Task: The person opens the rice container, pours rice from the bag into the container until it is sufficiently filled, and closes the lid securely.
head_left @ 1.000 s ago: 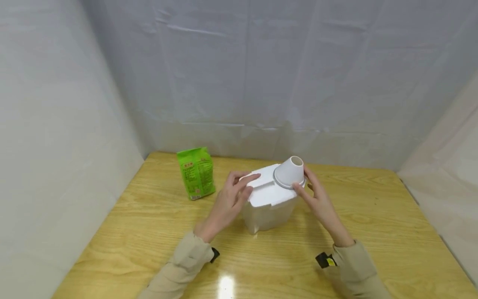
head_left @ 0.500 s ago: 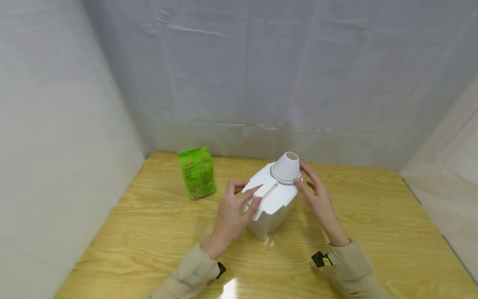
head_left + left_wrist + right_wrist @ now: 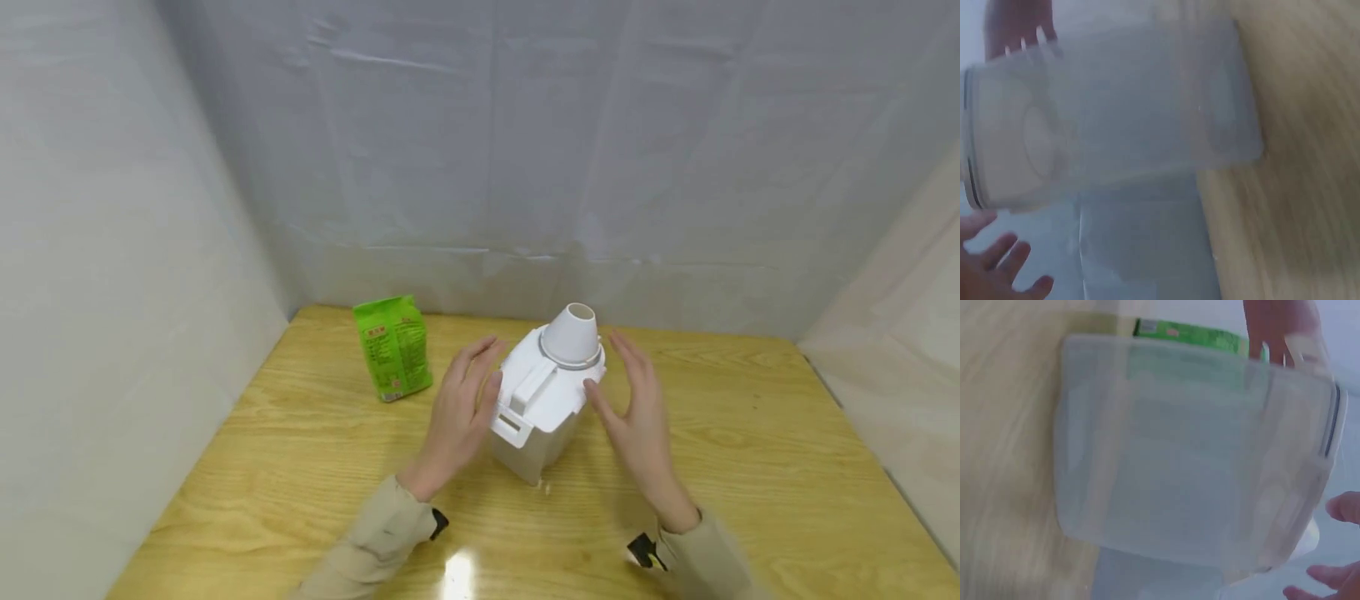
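Observation:
A translucent plastic storage container stands upright on the wooden table, one corner towards me. Its white lid has a raised bar and a slotted tab on the near left edge. A white cone-shaped cup, narrow end up, sits on the lid's far end. My left hand is held at the lid's left side, fingers extended and loosely bent. On the right, my right hand has thumb and fingers spread beside the cup. Neither hand grips anything. Through the walls, the container shows no contents.
A green printed bag stands upright at the back left of the table. Behind the table hangs a pale sheet, with further sheets on both sides.
The container has turned, bringing its slotted tab round to the near left. Both hands have let go and moved slightly outward from it. The green bag stays in place.

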The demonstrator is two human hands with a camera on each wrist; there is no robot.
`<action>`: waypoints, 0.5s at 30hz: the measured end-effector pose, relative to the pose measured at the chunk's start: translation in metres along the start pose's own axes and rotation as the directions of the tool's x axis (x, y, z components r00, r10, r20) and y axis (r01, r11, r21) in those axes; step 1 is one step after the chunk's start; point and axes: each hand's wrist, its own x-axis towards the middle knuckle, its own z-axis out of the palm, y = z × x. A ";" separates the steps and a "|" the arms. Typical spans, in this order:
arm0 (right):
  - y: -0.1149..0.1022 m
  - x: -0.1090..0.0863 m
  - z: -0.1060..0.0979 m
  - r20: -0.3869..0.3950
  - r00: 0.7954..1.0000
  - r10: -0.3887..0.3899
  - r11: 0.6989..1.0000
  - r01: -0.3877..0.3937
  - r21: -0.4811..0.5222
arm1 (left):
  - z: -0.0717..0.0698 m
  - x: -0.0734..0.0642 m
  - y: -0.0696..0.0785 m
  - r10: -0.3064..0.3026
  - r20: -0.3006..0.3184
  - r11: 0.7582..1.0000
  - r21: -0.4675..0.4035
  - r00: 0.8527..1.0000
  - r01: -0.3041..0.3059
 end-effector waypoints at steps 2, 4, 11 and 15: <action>-0.004 -0.008 0.002 -0.005 0.999 -0.032 0.998 0.032 -0.059 | -0.001 0.006 -0.006 0.015 0.075 1.000 -0.020 0.997 -0.014; -0.007 -0.015 0.004 0.005 0.999 -0.049 0.995 0.049 -0.092 | -0.002 0.009 -0.012 0.021 0.157 0.999 -0.037 0.987 -0.016; -0.012 -0.015 0.005 0.067 0.998 0.006 0.993 0.002 -0.121 | -0.004 0.005 -0.015 -0.017 0.257 0.998 -0.061 0.966 0.034; -0.010 -0.008 0.003 0.104 0.994 0.029 0.994 -0.018 -0.105 | -0.003 0.003 -0.011 -0.017 0.237 0.998 -0.051 0.971 0.030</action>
